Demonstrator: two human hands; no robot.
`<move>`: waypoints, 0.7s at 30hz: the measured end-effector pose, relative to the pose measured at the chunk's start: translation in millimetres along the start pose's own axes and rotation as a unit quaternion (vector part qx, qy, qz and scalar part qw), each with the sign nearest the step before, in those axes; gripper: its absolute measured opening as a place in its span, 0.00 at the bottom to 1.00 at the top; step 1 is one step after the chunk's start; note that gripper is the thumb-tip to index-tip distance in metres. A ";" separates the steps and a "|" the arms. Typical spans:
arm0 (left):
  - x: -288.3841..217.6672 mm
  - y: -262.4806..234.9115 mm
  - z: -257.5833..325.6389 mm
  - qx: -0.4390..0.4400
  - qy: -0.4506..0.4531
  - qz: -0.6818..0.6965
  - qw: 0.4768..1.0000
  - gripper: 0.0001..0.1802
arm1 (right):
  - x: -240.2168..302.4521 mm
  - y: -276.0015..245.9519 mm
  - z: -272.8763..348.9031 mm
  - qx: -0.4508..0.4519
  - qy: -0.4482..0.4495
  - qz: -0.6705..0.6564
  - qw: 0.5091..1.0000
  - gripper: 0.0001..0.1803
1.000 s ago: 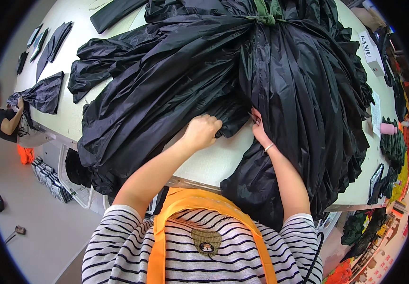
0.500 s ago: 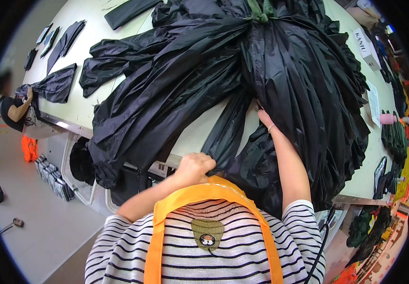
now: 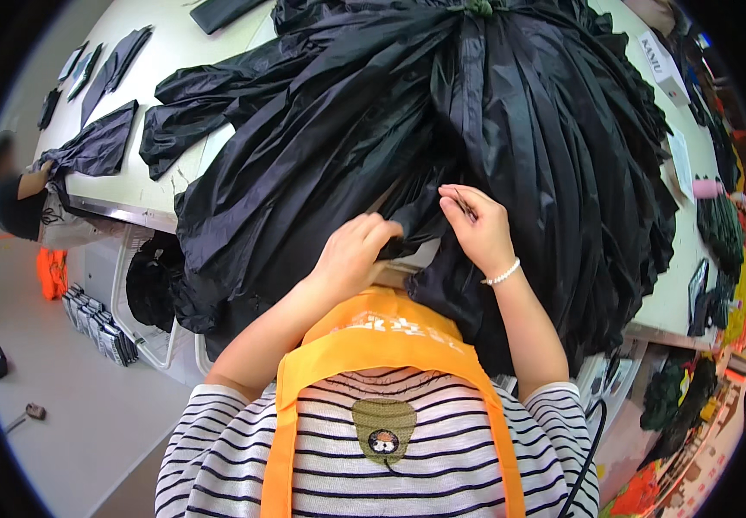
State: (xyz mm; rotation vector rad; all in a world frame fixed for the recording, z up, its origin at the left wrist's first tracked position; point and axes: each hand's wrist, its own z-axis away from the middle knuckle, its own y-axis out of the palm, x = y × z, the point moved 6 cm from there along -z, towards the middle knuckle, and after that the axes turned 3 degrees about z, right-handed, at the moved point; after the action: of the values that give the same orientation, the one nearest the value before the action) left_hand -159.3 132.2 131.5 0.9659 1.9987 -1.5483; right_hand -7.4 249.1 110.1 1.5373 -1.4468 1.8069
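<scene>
A big bundle of thin, shiny black fabric garments [image 3: 546,173] covers the table in front of me, gathered by a green tie [image 3: 478,7] at its far end. My left hand [image 3: 357,252] is closed on a fold of black fabric close to my waist, its fingertips partly hidden. Just right of it, my right hand [image 3: 480,226] is closed round a small, dark, slender tool that looks like thread snips [image 3: 466,207]. Its fingertips are beside the fabric that runs between both hands.
More folded black pieces [image 3: 117,72] lie on the pale table [image 3: 153,194] at left, where another person [image 3: 23,198] handles black fabric. A white box [image 3: 662,67] and pink thread cone [image 3: 708,187] are at right. White-framed bins [image 3: 161,345] stand below the left edge.
My right hand has come out from between the folds, back toward me, showing the small tool. My left hand has risen slightly away from my body with the fabric.
</scene>
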 end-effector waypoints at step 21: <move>61.4 -41.1 7.2 -0.014 -0.089 0.253 0.963 0.23 | 32.2 -41.0 95.4 -0.156 0.221 -0.158 0.950 0.06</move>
State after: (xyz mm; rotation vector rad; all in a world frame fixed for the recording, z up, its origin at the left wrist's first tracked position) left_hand -231.2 135.9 113.4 1.1667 1.4924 -1.2649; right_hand 62.7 174.1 146.1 1.0492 -1.1265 1.5176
